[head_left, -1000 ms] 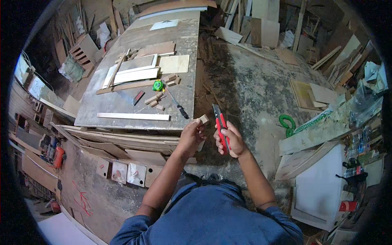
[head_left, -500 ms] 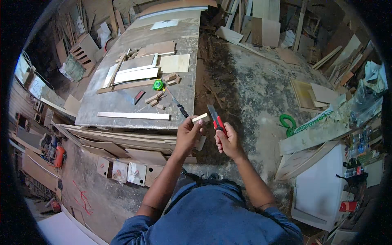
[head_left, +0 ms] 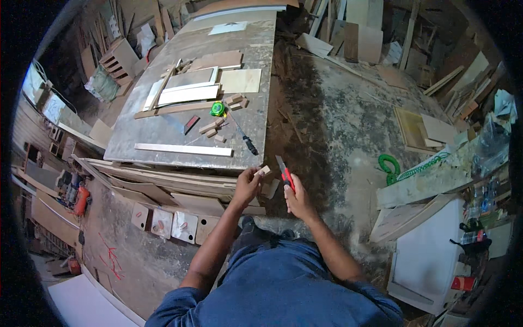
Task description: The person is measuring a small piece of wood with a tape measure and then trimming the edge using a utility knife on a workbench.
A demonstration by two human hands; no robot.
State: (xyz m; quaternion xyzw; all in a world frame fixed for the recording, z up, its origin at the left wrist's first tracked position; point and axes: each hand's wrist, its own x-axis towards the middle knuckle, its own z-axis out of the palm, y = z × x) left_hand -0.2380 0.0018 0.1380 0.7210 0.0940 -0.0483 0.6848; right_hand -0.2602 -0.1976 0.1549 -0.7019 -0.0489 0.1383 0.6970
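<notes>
Between the fingers of my left hand (head_left: 247,188) is a small pale wooden block (head_left: 263,170), one end of it showing past the fingertips. My right hand (head_left: 299,198) is wrapped round a red and black utility knife (head_left: 286,175). Its blade is out and points up and away from me, apart from the block. Both hands are just off the near right corner of the workbench (head_left: 180,139). On the bench, close to them, lie a screwdriver (head_left: 248,140), a green tape measure (head_left: 217,108) and several short wooden blocks (head_left: 211,126).
A long pale wood strip (head_left: 183,149) lies along the bench's near edge. Boards (head_left: 239,80) lie farther back, and sheets (head_left: 163,177) are stacked under the top. A coiled green hose (head_left: 388,168) is on the right, beside a long ledge (head_left: 417,182). Scrap wood leans at the far right.
The block has turned in my left hand, so less of its length shows. Both hands have come slightly nearer to me, and the knife points a little more upright. The view has shifted slightly.
</notes>
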